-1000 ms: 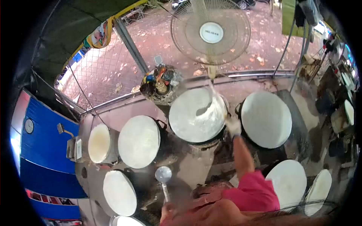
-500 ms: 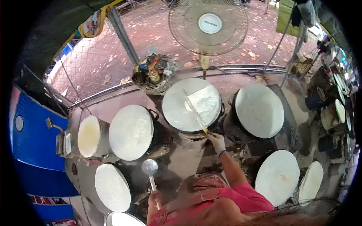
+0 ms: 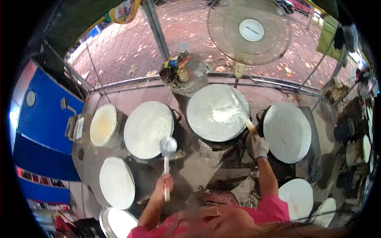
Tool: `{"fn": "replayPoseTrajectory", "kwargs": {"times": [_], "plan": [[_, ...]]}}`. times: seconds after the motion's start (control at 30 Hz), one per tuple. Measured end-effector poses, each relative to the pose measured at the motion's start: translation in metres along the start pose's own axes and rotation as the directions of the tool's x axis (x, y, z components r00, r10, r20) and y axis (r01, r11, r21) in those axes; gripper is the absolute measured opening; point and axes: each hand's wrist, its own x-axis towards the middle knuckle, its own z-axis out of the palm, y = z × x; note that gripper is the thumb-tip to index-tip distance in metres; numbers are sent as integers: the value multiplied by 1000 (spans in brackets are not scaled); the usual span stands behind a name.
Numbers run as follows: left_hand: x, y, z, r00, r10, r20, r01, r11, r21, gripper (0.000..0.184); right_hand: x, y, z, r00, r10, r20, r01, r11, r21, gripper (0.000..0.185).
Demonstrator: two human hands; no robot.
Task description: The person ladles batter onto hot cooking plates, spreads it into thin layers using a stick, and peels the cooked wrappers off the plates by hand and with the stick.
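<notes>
Left hand point(image 3: 166, 183) closed round the handle of a ladle point(image 3: 168, 146); its bowl overlaps, in view, the edge of a white-topped pan point(image 3: 143, 127), contact unclear. Right hand point(image 3: 260, 146) grips a spatula point(image 3: 241, 108), blade across the right side of the middle pan point(image 3: 201, 119), beside a glossy white patch point(image 3: 223, 114).

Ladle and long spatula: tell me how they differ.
Shape: the ladle ends in a round metal bowl, while the long spatula is a narrow strip.
Hand: the left hand holds the ladle, the right hand the long spatula.
Place: the long spatula reaches over the middle white disc; the ladle does not.
Both are held by their handles.
</notes>
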Motion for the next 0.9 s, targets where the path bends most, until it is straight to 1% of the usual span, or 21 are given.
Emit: {"fn": "replayPoseTrajectory", "kwargs": {"times": [0.03,0.07,0.1,0.13,0.17,0.2,0.23,0.3,0.37,0.4,0.43,0.5,0.57,0.6,0.7,0.73,0.77,0.8,0.83,0.87,0.9], "plan": [[12,7,20,996,2,90,-10,996,91,35,-9,-2,10,999,35,-20,-35,999,-3,25],[29,15,34,995,-8,102,2,998,57,36,-23,-12,3,999,-41,-4,41,999,-5,25],[32,17,69,996,79,51,-87,983,164,35,-30,-8,-2,999,-29,-21,29,1000,0,25],[59,27,64,984,81,156,-118,962,244,33,-37,0,-6,999,-15,-32,15,1000,7,25],[63,23,98,978,187,90,-199,970,137,27,-39,3,-9,999,1,-49,0,1000,17,25],[77,25,111,976,200,90,-214,958,192,24,-43,3,-12,987,112,-116,-103,991,81,25],[92,26,123,974,207,94,-224,942,248,21,-51,-3,-13,989,135,-58,-131,989,68,25],[119,15,156,957,269,110,-288,925,249,20,-73,-21,-16,978,205,39,-206,978,28,25],[163,-1,174,934,351,65,-352,873,337,21,-81,-37,15,946,140,293,-159,987,41,37],[179,-7,178,949,300,96,-315,896,312,20,-94,-62,10,960,173,221,-220,953,210,37],[190,-13,178,960,250,123,-276,915,294,20,-103,-79,3,921,307,240,-388,770,507,33],[172,-20,181,951,308,10,-306,941,145,17,-108,-83,3,927,275,255,-365,822,437,28],[113,-15,136,954,229,193,-254,960,117,16,-129,-77,-16,992,97,76,-110,975,192,30],[91,-7,102,906,92,412,-181,966,182,17,-141,-64,4,998,35,-42,-30,993,118,31],[61,-20,67,990,5,138,-28,986,167,17,-164,-72,-9,988,-68,137,73,997,-35,37],[57,-18,68,985,-120,128,122,992,-10,20,-170,-66,16,993,-115,9,115,993,-3,42],[61,-6,76,962,-227,153,252,953,-171,22,-175,-58,35,996,-85,-24,86,996,21,42],[69,0,67,947,-288,145,314,926,-211,13,-173,-65,36,996,-49,-71,52,997,50,42],[67,3,63,932,-268,243,308,940,-145,12,-176,-72,30,994,-3,-111,11,997,79,42],[63,4,58,904,-261,337,304,949,-79,16,-176,-78,22,969,-44,-245,60,997,58,36],[51,2,59,893,-258,368,289,957,-30,21,-171,-83,12,995,3,-96,6,996,87,34]]}}
